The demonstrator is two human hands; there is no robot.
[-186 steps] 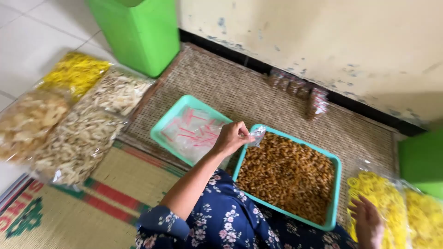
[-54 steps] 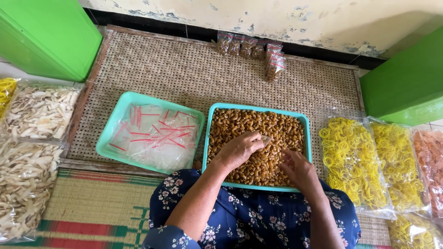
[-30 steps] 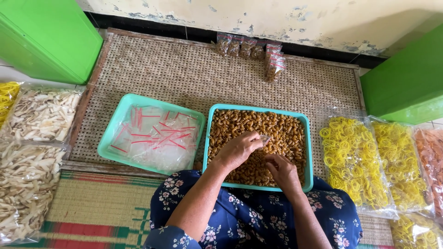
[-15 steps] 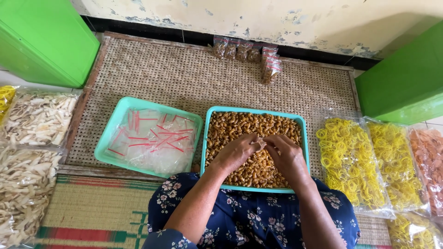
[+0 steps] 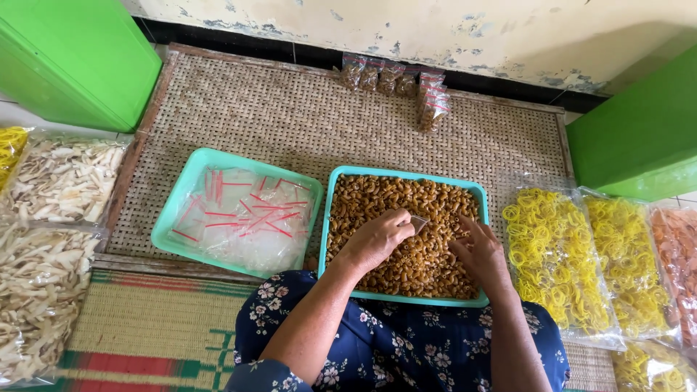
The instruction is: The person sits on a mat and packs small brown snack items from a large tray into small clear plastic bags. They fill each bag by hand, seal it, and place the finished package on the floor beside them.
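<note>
Right hand [image 5: 479, 250] shifted outward, fingers spread on curled brown snacks [image 5: 428, 261]; left hand [image 5: 377, 238] pinches clear bag [image 5: 419, 223].

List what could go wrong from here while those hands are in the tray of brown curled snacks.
1. The small clear bag held by the left hand has a narrow mouth, so snacks pushed in by the right hand may miss and fall back.
2. The snack tray is heaped near its rim; pieces could spill onto the woven mat.
3. The brittle snacks might break under the hands.
</note>
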